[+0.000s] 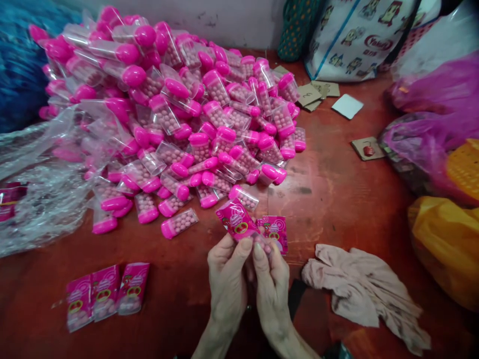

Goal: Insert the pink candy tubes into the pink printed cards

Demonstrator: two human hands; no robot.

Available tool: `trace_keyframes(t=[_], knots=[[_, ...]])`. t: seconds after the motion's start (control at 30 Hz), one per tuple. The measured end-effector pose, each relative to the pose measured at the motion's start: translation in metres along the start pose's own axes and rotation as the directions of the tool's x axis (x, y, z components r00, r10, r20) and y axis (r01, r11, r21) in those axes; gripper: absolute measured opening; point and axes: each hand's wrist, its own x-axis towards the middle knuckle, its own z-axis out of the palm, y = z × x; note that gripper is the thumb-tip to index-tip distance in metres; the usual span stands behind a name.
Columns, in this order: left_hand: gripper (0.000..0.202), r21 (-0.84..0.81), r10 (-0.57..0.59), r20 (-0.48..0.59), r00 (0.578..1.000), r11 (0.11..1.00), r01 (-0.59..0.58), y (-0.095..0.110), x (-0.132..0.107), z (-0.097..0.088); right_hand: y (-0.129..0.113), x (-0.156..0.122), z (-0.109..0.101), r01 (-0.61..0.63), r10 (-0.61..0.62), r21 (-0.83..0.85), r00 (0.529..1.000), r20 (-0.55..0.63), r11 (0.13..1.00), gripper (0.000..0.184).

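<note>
I'm pinching the glossy pink printed label sleeve (239,223) with both hands' fingers (245,245) low over the red worktop (337,199), keeping it square while seating the small clear candy tube.

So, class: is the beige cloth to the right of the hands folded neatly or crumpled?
Crumpled. The beige cloth lies in an uneven, wrinkled heap on the red table, right of the right hand, with no straight folded edges.

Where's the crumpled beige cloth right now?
The beige cloth lies on the red table, just right of the right hand, below the orange bag.
</note>
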Motion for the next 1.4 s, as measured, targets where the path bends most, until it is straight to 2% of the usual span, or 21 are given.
trace_keyframes(t=[0.13, 0.23, 0.3, 0.37, 0.47, 0.6, 0.7, 0.77, 0.9, 1.07, 1.23, 1.4], knots=[[0.007, -0.089, -0.017, -0.059, 0.998, 0.996, 0.012, 0.002, 0.003, -0.004, 0.001, -0.002, 0.003, -0.015, 0.005, 0.123, 0.997, 0.082, 0.992, 0.028], [0.014, -0.086, -0.009, -0.097, 0.995, 0.996, 0.001, 0.0, 0.002, -0.004, 0.002, -0.003, 0.004, 0.001, -0.001, 0.098, 1.0, 0.005, 0.995, 0.027], [0.015, -0.011, -0.019, -0.071, 0.997, 1.0, 0.018, -0.002, -0.001, -0.003, 0.002, -0.002, 0.004, 0.01, -0.006, 0.07, 0.999, -0.054, 0.998, 0.025], [0.013, 0.064, -0.028, -0.037, 0.999, 0.998, 0.031, -0.005, -0.003, -0.002, 0.002, 0.0, 0.004, 0.011, -0.007, 0.079, 0.999, -0.054, 0.997, 0.024], [0.013, 0.112, -0.022, -0.022, 1.0, 0.993, 0.025, -0.006, -0.004, -0.002, 0.004, 0.003, 0.003, 0.018, -0.019, 0.12, 1.0, 0.008, 0.993, 0.023], [0.015, 0.072, -0.04, -0.019, 0.999, 0.996, 0.042, -0.003, 0.002, -0.004, 0.01, 0.007, 0.0, 0.022, -0.038, 0.133, 0.993, 0.116, 0.991, 0.021], [0.017, 0.021, -0.072, -0.043, 0.996, 0.997, 0.073, 0.001, 0.006, -0.005, 0.008, 0.009, -0.006, 0.044, -0.075, 0.119, 0.96, 0.269, 0.992, 0.021], [0.019, 0.01, -0.083, -0.051, 0.995, 0.996, 0.083, 0.003, 0.006, -0.004, 0.004, 0.01, -0.009, 0.044, -0.069, 0.085, 0.945, 0.321, 0.995, 0.023], [0.013, 0.033, -0.078, 0.019, 0.997, 0.996, 0.077, 0.001, 0.001, -0.001, -0.001, 0.013, -0.015, 0.025, -0.038, 0.052, 0.964, 0.263, 0.998, 0.026], [0.021, 0.201, -0.127, 0.052, 0.991, 0.973, 0.114, -0.007, -0.004, -0.005, 0.006, 0.013, -0.019, -0.019, 0.007, 0.042, 0.961, 0.278, 0.999, 0.026], [0.025, 0.251, -0.108, 0.045, 0.993, 0.963, 0.094, -0.006, -0.002, -0.006, 0.005, 0.015, -0.016, 0.033, -0.064, 0.099, 0.943, 0.326, 0.995, 0.031], [0.026, 0.267, -0.091, 0.053, 0.994, 0.961, 0.074, -0.004, -0.003, -0.004, 0.004, 0.016, -0.015, 0.042, -0.069, 0.094, 0.951, 0.302, 0.995, 0.033]])
